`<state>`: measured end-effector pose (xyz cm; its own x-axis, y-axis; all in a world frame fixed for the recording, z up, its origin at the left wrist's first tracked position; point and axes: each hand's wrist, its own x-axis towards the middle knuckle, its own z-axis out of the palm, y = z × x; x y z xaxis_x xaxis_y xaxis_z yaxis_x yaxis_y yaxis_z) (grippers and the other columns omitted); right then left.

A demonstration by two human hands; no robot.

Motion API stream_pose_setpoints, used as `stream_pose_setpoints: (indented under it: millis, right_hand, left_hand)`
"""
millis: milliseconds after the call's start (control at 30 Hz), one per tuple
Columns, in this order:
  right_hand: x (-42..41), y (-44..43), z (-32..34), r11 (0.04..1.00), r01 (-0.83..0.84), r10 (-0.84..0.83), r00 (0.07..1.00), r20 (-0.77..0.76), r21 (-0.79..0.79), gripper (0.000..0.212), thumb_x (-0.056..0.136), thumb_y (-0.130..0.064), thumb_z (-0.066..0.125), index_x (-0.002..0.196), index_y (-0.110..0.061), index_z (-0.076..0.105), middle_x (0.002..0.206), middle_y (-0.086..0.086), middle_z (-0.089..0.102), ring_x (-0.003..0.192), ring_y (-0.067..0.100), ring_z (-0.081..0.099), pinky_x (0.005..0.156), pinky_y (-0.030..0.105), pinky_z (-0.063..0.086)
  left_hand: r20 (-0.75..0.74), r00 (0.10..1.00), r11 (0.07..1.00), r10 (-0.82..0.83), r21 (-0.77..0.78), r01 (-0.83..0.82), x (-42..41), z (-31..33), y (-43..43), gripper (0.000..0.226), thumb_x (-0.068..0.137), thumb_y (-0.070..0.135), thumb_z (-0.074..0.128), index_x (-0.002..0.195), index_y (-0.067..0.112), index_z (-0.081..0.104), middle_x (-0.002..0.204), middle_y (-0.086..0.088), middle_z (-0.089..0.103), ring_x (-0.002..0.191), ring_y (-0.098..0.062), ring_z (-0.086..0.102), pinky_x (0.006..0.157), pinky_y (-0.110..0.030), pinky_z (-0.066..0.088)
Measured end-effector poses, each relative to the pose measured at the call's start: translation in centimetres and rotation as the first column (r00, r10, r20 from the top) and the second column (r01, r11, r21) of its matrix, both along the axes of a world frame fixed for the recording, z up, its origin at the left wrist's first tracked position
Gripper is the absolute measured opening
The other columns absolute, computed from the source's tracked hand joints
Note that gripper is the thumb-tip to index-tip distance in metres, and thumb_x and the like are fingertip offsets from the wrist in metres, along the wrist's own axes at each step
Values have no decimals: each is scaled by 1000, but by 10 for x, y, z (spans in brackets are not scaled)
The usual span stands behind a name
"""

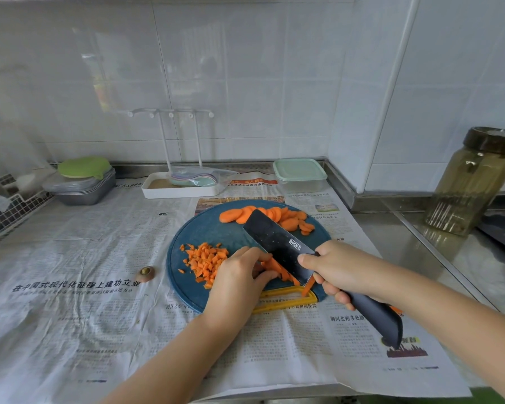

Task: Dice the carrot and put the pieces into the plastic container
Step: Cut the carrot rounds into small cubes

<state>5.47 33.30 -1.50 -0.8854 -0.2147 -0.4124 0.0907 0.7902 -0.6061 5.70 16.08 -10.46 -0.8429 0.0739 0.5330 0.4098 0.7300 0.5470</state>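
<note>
Steel counter (405,246), newspaper (99,272) spread on it, glass jar (470,182)

Beneath the fingers (250,253) of the left hand (239,275), against the knife (277,243) blade: carrot strips (274,268), on the cutting board (204,228). Just left of those fingers, a diced pile (206,260). Beyond them, behind the blade, overlapping slices (274,217) at the board's far edge. Farther behind, on the newspaper (99,258), the plastic container (300,174). Right of the blade, the right hand (341,269), fingers round the handle.
</note>
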Motion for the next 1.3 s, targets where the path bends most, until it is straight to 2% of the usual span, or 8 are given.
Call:
stream_pose_setpoints:
  millis: [233,433,500,600,667,833,1200,1300]
  right_hand:
    - [-1,-1,-3,999,-26,26,1000,-15,41,36,102,-34,38,78,-8,43,32,-3,41,24,11,37,35,21,38]
    - [-2,-1,-11,994,-44,54,993,-103,103,34,102,-35,37,77,-11,40,47,5,46,30,15,42,39,25,42]
    - [-1,-2,-14,993,-40,54,991,-122,115,32,102,-36,37,83,-11,42,50,6,47,29,15,43,38,24,42]
    - [1,-3,-19,991,-41,60,987,-146,129,35,103,-36,34,103,-5,48,54,6,48,24,10,43,35,21,38]
    - [2,-3,-20,989,-44,67,984,-162,141,37,103,-37,33,110,-4,48,56,6,47,24,9,42,34,20,37]
    - [3,-3,-22,985,-57,87,979,-182,161,35,103,-36,33,107,-6,49,57,7,50,29,11,46,35,21,41]
    - [-3,-6,-21,980,-71,104,979,-173,187,34,103,-36,34,111,-5,47,59,6,50,26,8,45,33,19,37]
    - [-3,-10,-20,977,-66,99,982,-162,201,35,102,-36,34,111,-4,46,65,9,53,34,14,49,36,23,43]
  left_hand:
    - [0,1000,1000,6,-10,-6,0,0,-1,20,79,20,75,99,17,73,90,6,67,80,-5,60,71,-5,43]
    - [12,1000,1000,11,0,-11,0,1,0,18,78,18,76,95,14,74,88,3,69,80,-10,62,72,-8,44]
    - [17,1000,1000,22,11,-22,-1,1,0,18,76,16,77,94,13,74,87,2,69,78,-11,61,73,-5,41]
    - [21,999,1000,27,14,-28,0,1,0,17,76,15,78,92,14,75,85,2,69,77,-10,60,73,-3,39]
    - [22,999,1000,26,13,-26,1,2,0,17,77,16,77,94,15,75,87,3,69,78,-9,60,74,-3,39]
    - [31,999,999,32,13,-33,2,4,1,18,77,17,76,95,16,75,87,3,69,78,-8,60,74,-2,39]
    - [26,999,999,26,32,-27,4,7,3,20,76,15,77,96,15,75,88,2,70,76,-3,54,74,3,35]
    - [25,999,998,22,55,-23,4,8,3,18,74,11,78,92,14,76,85,2,70,76,-5,57,74,1,37]
